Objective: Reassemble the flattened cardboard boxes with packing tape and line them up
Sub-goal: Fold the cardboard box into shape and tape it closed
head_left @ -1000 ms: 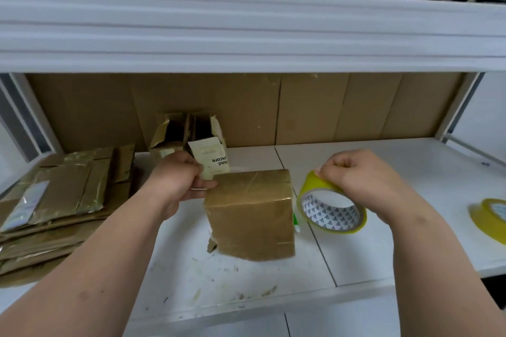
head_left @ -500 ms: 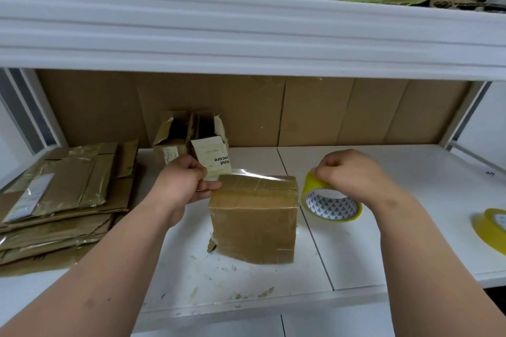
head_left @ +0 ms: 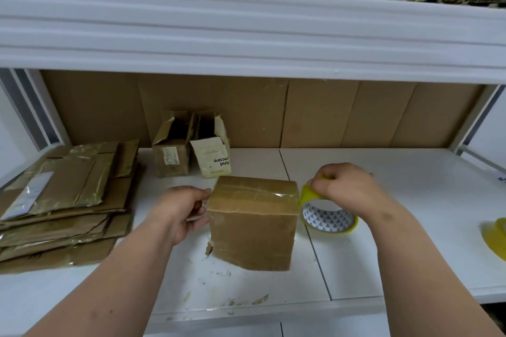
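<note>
Since 1 second ago the tape strip has come down onto the top of the cardboard box (head_left: 253,223), and the left hand (head_left: 179,209) has slid from the far top corner to the box's left face, at 9 o'clock of it. The box stands upright on the white shelf (head_left: 410,254), near its front edge, with a glossy strip running across its top seam towards 3 o'clock. The left hand's thumb and fingers are curled against the upper left edge, seemingly pinching the strip's free end, though the tape itself is too clear to make out there. The right hand (head_left: 343,186) pinches the yellow tape roll (head_left: 328,215) at its top rim, just beside the box at 3 o'clock. I judge the step to be sealing this box's top flaps. The next move likely calls for pressing the strip flat, then tearing it at the roll. At 11 o'clock 2 open boxes (head_left: 191,145) stand against the back; at 9 o'clock lies the stack of flattened boxes (head_left: 65,205); a second roll (head_left: 497,238) sits at 3 o'clock, well apart
</note>
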`<state>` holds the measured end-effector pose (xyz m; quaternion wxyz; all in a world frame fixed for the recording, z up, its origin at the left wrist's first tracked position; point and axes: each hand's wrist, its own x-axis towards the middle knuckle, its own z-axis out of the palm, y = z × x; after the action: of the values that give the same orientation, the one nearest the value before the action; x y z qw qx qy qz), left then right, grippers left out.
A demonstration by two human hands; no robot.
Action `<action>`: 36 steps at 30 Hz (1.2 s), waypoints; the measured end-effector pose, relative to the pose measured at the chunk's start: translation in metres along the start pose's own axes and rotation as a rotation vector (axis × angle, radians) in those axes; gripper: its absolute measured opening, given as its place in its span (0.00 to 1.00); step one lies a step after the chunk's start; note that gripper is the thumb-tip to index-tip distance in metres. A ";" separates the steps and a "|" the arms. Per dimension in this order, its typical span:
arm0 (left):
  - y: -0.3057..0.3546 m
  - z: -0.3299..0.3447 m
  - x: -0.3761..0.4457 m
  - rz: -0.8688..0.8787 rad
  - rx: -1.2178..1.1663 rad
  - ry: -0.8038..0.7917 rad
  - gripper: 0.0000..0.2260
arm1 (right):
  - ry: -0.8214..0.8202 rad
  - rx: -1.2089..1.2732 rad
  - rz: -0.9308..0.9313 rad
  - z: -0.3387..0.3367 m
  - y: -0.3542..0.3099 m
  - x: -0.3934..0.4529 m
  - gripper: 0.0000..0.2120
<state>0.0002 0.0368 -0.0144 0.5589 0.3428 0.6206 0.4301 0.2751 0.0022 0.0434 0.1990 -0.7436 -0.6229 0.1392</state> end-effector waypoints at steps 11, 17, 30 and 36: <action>0.002 0.011 -0.011 0.041 0.038 0.020 0.05 | -0.018 0.431 -0.018 0.023 0.013 -0.011 0.11; 0.021 0.004 -0.016 0.260 0.340 0.102 0.12 | 0.009 0.548 -0.049 0.042 0.008 -0.016 0.07; 0.008 0.040 -0.040 0.639 1.409 0.127 0.27 | -0.011 0.699 -0.108 0.064 -0.001 -0.033 0.12; 0.012 0.029 -0.031 0.556 1.500 -0.084 0.62 | -0.157 0.942 -0.146 0.067 0.007 -0.037 0.12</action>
<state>0.0323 0.0180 0.0086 0.0747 0.7854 0.6145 0.0085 0.2443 -0.0272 -0.0205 0.4758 -0.5142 -0.5560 0.4473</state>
